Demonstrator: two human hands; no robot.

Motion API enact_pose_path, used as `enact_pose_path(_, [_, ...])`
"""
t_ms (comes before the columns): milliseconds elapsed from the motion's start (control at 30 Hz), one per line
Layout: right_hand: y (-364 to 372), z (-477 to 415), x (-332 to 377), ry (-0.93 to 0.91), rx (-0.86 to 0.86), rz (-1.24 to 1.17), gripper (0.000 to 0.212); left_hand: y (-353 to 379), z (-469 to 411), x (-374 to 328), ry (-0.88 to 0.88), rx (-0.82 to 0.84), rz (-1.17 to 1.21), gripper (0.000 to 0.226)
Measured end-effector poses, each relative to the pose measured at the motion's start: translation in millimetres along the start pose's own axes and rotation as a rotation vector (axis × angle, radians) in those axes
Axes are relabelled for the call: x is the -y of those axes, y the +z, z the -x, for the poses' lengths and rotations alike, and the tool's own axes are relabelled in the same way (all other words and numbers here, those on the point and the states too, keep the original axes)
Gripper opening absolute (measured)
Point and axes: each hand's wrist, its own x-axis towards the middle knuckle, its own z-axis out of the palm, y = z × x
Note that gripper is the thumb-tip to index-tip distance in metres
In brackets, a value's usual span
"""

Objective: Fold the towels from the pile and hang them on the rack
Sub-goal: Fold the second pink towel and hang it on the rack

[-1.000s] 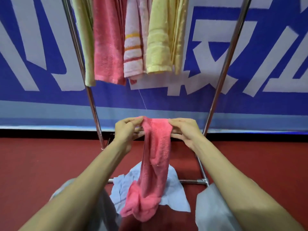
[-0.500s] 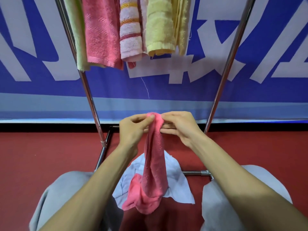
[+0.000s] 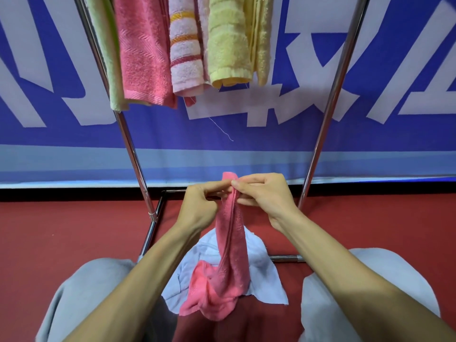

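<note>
- The left hand (image 3: 199,204) has its fingers curled in, and the fingertips pinch the top edge of the pink towel (image 3: 232,235) from the left side
- The right hand (image 3: 265,195) pinches the same top edge between thumb and forefinger; its other fingers are bent loosely behind the cloth
- The two hands are nearly touching, with the fingertips meeting at the towel's upper corner, and a small tip of cloth sticks up above them
- The pink towel hangs straight down from the pinch as a narrow, lengthwise-gathered strip; its lower end lies bunched on the floor, near the person, between the knees
- Under that bunched end a light blue towel (image 3: 262,272) lies spread flat on the red floor (image 3: 61,243)
- Grey trouser knees (image 3: 81,292) show at the near left and near right, with both bare forearms reaching out over them
- The metal rack (image 3: 128,144) stands just beyond the hands; its two slanted poles rise on the left and right, and the base bars rest on the floor
- At the top, far from the hands, folded towels hang side by side: a green towel (image 3: 108,58) at the left, then a darker pink towel (image 3: 143,50), a striped towel (image 3: 185,50) and a yellow towel (image 3: 229,40)
- A loose thread (image 3: 222,129) dangles below the hanging towels
- Behind the rack is a blue banner (image 3: 394,134) with large white shapes
</note>
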Motion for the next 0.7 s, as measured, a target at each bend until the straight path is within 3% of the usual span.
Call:
enact_pose_path(367, [-11, -1, -2, -0.042, -0.059, 0.203, 0.016, 4, 8, 1, 0.021, 0.077, 0.002, 0.072])
enact_pose_path(467, [-14, -2, 4, -0.056, 0.003, 0.199, 0.005, -3, 4, 1, -0.029, 0.022, 0.059, 0.069])
enact_pose_path(567, [-18, -2, 11, -0.112, 0.085, 0.235, 0.012, -16, -7, 3, -0.038, -0.078, 0.002, 0.06])
enact_pose_path(700, [-26, 2, 22, -0.2, 0.267, 0.266, 0.022, -30, -9, 3, 0.027, 0.026, -0.117, 0.089])
